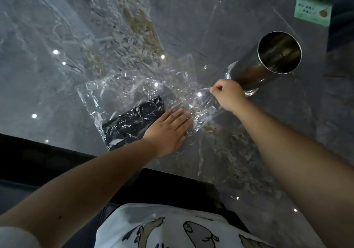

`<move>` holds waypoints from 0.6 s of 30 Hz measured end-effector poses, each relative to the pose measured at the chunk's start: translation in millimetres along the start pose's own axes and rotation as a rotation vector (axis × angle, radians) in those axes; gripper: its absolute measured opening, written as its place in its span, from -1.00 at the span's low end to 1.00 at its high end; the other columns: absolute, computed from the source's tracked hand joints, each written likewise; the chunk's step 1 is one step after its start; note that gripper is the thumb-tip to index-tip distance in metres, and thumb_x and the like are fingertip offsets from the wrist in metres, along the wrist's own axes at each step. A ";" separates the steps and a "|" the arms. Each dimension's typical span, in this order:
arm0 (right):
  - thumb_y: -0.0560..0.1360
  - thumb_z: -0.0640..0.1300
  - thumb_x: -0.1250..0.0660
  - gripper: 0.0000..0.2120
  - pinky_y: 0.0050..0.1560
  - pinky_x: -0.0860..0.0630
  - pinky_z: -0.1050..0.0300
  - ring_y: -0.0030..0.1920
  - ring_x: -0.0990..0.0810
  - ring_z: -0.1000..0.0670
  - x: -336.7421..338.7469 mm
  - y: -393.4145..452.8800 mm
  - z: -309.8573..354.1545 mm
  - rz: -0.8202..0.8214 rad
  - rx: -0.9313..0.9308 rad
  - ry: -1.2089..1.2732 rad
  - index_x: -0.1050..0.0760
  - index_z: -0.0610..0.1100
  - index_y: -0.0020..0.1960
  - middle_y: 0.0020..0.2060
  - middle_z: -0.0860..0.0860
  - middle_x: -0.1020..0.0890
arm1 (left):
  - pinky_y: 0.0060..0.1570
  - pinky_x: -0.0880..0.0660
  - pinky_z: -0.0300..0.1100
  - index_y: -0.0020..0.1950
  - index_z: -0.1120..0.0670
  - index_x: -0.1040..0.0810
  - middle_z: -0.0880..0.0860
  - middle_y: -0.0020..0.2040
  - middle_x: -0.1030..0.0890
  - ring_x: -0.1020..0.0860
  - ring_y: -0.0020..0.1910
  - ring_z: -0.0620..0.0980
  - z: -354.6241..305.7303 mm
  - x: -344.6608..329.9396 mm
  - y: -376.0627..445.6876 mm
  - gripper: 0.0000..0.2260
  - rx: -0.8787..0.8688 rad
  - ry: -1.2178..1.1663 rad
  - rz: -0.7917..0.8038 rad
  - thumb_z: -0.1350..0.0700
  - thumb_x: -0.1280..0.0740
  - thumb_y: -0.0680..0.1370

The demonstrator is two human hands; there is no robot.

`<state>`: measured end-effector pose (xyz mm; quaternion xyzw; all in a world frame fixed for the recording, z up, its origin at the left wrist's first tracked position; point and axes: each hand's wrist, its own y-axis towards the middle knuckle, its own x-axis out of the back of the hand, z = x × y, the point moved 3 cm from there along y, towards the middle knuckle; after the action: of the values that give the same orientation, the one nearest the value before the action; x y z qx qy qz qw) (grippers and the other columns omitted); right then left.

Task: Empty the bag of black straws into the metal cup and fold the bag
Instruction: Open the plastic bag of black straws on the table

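Observation:
A clear crinkled plastic bag (122,92) lies flat on the grey marble table (220,27). Black straws (134,119) sit bunched inside its near-left part. My left hand (168,130) lies flat, fingers together, pressing on the bag just right of the straws. My right hand (228,96) is closed in a pinch on the bag's right edge, which is lifted slightly off the table. The shiny metal cup (268,63) stands upright just beyond my right hand, its inside dark and seemingly without straws.
A pale green card (314,12) lies at the table's far right corner. The table's near edge runs diagonally below my left forearm, with dark floor beyond it. My white printed shirt fills the bottom of the view.

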<state>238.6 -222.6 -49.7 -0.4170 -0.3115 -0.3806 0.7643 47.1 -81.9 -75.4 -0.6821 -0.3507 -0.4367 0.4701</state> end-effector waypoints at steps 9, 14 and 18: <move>0.48 0.02 -0.36 -0.89 -0.30 -0.56 0.14 -0.22 -0.63 0.06 0.9 -6.1 -3.1 0.079 0.018 0.157 -0.56 0.00 -0.12 -0.25 0.14 -0.63 | 0.51 0.12 0.01 0.51 0.08 -0.27 0.09 0.54 -0.24 -0.09 0.55 0.08 20.4 44.6 4.6 -0.52 0.019 -0.138 -0.233 -0.09 0.01 0.65; 0.48 0.10 -0.37 -0.69 -0.14 -0.55 0.07 -0.14 -0.60 0.00 1.5 -7.3 15.2 -0.004 0.244 -0.166 -0.51 -0.03 0.14 -0.10 0.06 -0.63 | 0.49 0.25 0.07 0.58 0.06 0.06 0.08 0.59 0.09 0.24 0.54 0.09 65.2 46.4 31.7 -0.46 0.261 -0.026 -0.094 -0.14 0.17 0.64; 0.50 0.06 -0.33 -0.75 -0.11 -0.56 -0.04 -0.11 -0.58 -0.08 -1.7 -3.7 42.4 -0.117 0.446 -0.385 -0.48 -0.09 0.05 -0.08 -0.01 -0.60 | 0.51 0.19 0.12 0.58 0.04 0.12 0.06 0.60 0.12 0.24 0.55 0.08 70.0 27.1 40.8 -0.45 0.260 -0.030 -0.044 -0.17 0.19 0.64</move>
<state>227.9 -186.3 -30.1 -0.2846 -0.5502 -0.2603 0.7406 112.1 -26.5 -76.3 -0.6139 -0.4264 -0.3877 0.5394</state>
